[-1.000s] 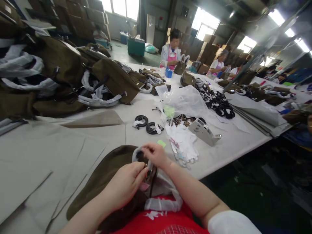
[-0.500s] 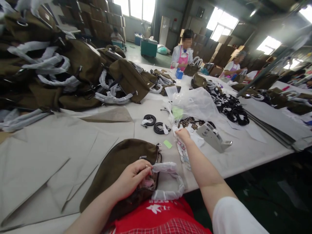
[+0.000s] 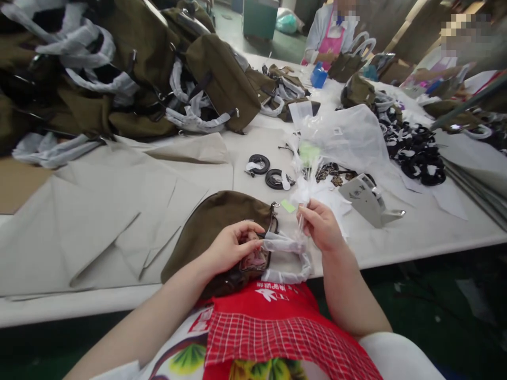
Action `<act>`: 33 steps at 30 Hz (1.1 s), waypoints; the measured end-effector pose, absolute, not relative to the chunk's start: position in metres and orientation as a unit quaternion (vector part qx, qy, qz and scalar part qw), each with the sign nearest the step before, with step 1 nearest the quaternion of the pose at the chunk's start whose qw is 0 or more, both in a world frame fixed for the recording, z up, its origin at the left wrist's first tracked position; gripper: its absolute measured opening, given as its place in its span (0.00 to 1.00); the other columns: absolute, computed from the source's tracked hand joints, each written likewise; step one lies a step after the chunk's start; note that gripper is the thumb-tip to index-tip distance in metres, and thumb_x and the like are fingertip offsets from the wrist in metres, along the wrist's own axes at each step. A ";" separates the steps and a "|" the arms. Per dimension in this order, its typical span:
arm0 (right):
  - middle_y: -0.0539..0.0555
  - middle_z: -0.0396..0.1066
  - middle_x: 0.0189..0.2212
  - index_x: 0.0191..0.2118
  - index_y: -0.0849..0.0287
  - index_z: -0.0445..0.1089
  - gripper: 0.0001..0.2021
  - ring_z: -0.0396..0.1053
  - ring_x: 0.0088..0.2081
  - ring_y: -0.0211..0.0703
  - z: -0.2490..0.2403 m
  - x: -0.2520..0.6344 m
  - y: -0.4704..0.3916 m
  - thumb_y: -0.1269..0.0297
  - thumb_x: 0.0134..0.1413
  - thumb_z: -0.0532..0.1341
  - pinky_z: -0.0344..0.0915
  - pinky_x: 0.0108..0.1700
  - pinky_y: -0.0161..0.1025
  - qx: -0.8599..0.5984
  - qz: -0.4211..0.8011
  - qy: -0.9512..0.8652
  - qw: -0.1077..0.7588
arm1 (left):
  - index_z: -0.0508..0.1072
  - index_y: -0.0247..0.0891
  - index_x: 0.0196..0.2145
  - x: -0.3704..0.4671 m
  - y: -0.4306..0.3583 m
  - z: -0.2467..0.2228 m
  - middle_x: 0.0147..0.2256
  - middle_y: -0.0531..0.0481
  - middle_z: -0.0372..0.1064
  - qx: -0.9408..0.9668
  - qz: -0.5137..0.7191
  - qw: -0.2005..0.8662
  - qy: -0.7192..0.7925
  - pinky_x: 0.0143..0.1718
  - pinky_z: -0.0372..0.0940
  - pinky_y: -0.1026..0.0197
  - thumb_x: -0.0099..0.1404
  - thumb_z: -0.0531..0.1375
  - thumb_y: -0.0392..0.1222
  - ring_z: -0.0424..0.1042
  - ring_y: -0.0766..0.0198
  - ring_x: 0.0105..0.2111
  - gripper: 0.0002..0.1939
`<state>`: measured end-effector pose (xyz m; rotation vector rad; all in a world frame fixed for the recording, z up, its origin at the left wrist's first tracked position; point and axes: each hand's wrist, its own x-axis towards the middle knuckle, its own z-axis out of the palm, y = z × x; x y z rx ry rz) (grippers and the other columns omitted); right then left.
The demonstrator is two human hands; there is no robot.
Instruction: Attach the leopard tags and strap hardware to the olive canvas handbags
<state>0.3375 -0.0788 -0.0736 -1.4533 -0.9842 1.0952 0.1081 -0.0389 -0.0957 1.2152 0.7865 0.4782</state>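
An olive-brown handbag (image 3: 209, 224) lies on the table close to my body, its zipped mouth open and a pink patterned lining showing. My left hand (image 3: 233, 245) rests at that mouth, thumb and fingers gripping its edge near the handle. The bag's handle (image 3: 287, 275), wrapped in whitish plastic film, loops out to the right. My right hand (image 3: 321, 224) is closed in a pinch on thin clear plastic strands (image 3: 301, 214), just above and right of the handle. White paper tags (image 3: 327, 203) lie behind it, and a green slip (image 3: 288, 206) is beside it.
Two coiled black straps (image 3: 274, 179) lie ahead. A grey tape dispenser (image 3: 368, 198) stands to the right, near a clear plastic bag (image 3: 348, 132). Piled olive bags (image 3: 222, 79) fill the far left; black coiled straps (image 3: 420, 153) heap at right. Co-workers (image 3: 332, 37) are across the table.
My right hand has come back toward the bag from the tags, now with clear strands pinched in it. My left hand stays at the bag's mouth. The view has tilted down.
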 end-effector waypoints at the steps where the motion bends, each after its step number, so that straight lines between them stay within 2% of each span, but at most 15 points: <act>1: 0.44 0.61 0.17 0.27 0.58 0.63 0.12 0.54 0.14 0.29 -0.073 0.330 -0.081 0.56 0.53 0.61 0.49 0.16 0.29 -0.598 0.468 -0.425 0.493 | 0.72 0.35 0.40 0.108 -0.040 -0.096 0.23 0.55 0.68 0.556 0.217 0.720 0.353 0.22 0.63 0.67 0.56 0.66 0.48 0.66 0.70 0.19 0.18; 7: 0.44 0.60 0.17 0.28 0.58 0.63 0.11 0.57 0.17 0.31 -0.076 0.304 -0.082 0.58 0.56 0.60 0.53 0.19 0.30 -0.587 0.483 -0.500 0.415 | 0.72 0.34 0.42 0.107 -0.045 -0.098 0.20 0.57 0.65 0.582 0.202 0.706 0.349 0.21 0.60 0.67 0.58 0.64 0.47 0.62 0.71 0.17 0.17; 10: 0.44 0.60 0.19 0.30 0.59 0.65 0.09 0.57 0.18 0.30 -0.078 0.296 -0.082 0.58 0.55 0.60 0.54 0.20 0.30 -0.575 0.505 -0.504 0.401 | 0.75 0.35 0.41 0.107 -0.044 -0.097 0.21 0.55 0.68 0.606 0.203 0.681 0.356 0.22 0.62 0.66 0.59 0.62 0.47 0.64 0.69 0.18 0.15; 14: 0.44 0.63 0.20 0.31 0.59 0.67 0.09 0.58 0.18 0.29 -0.078 0.290 -0.082 0.59 0.53 0.62 0.56 0.20 0.29 -0.554 0.542 -0.486 0.404 | 0.78 0.35 0.31 0.106 -0.043 -0.096 0.25 0.51 0.73 0.664 0.210 0.625 0.354 0.27 0.65 0.66 0.61 0.61 0.44 0.69 0.66 0.23 0.10; 16: 0.45 0.64 0.19 0.29 0.59 0.67 0.10 0.59 0.17 0.30 -0.078 0.293 -0.077 0.59 0.52 0.63 0.56 0.19 0.28 -0.562 0.537 -0.439 0.451 | 0.77 0.35 0.28 0.106 -0.044 -0.096 0.24 0.51 0.73 0.683 0.199 0.611 0.346 0.27 0.64 0.67 0.62 0.60 0.44 0.69 0.67 0.23 0.11; 21: 0.44 0.62 0.17 0.27 0.59 0.66 0.10 0.55 0.15 0.29 -0.074 0.332 -0.053 0.59 0.46 0.65 0.52 0.16 0.27 -0.580 0.411 -0.328 0.622 | 0.77 0.34 0.27 0.104 -0.044 -0.096 0.23 0.52 0.73 0.684 0.195 0.605 0.357 0.26 0.63 0.69 0.62 0.61 0.44 0.68 0.69 0.21 0.11; 23: 0.44 0.61 0.16 0.27 0.59 0.65 0.09 0.54 0.14 0.29 -0.075 0.358 -0.044 0.59 0.46 0.63 0.51 0.15 0.28 -0.621 0.336 -0.322 0.631 | 0.76 0.34 0.28 0.103 -0.044 -0.095 0.23 0.52 0.73 0.679 0.203 0.604 0.364 0.26 0.63 0.69 0.62 0.61 0.44 0.68 0.69 0.21 0.11; 25: 0.45 0.61 0.17 0.28 0.59 0.65 0.10 0.57 0.16 0.32 -0.078 0.384 -0.040 0.57 0.49 0.59 0.55 0.18 0.31 -0.713 0.244 -0.337 0.565 | 0.76 0.34 0.27 0.101 -0.043 -0.094 0.23 0.52 0.74 0.675 0.209 0.605 0.368 0.26 0.63 0.69 0.62 0.61 0.44 0.69 0.69 0.22 0.11; 28: 0.57 0.71 0.30 0.36 0.62 0.69 0.13 0.69 0.30 0.43 -0.083 0.409 -0.045 0.59 0.45 0.62 0.65 0.30 0.38 -0.832 0.112 -0.354 0.412 | 0.76 0.34 0.27 0.101 -0.042 -0.093 0.24 0.51 0.74 0.670 0.216 0.605 0.371 0.26 0.63 0.69 0.61 0.61 0.44 0.70 0.68 0.23 0.11; 30: 0.65 0.72 0.42 0.43 0.65 0.70 0.21 0.70 0.38 0.49 -0.082 0.408 -0.053 0.60 0.41 0.65 0.66 0.38 0.42 -0.848 0.096 -0.371 0.366 | 0.76 0.34 0.27 0.101 -0.042 -0.094 0.24 0.51 0.74 0.668 0.217 0.606 0.373 0.26 0.63 0.69 0.62 0.61 0.44 0.70 0.68 0.23 0.11; 31: 0.66 0.71 0.45 0.47 0.65 0.69 0.25 0.70 0.37 0.48 -0.079 0.401 -0.057 0.59 0.41 0.65 0.66 0.38 0.43 -0.832 0.137 -0.390 0.370 | 0.76 0.34 0.27 0.101 -0.042 -0.094 0.23 0.51 0.74 0.667 0.215 0.607 0.374 0.26 0.63 0.69 0.62 0.61 0.44 0.70 0.68 0.23 0.11; 33: 0.65 0.71 0.50 0.53 0.62 0.66 0.28 0.70 0.32 0.42 -0.072 0.379 -0.065 0.56 0.46 0.64 0.66 0.35 0.41 -0.746 0.300 -0.442 0.397 | 0.76 0.34 0.27 0.102 -0.041 -0.096 0.23 0.52 0.74 0.668 0.210 0.608 0.374 0.25 0.63 0.69 0.62 0.61 0.45 0.69 0.69 0.22 0.12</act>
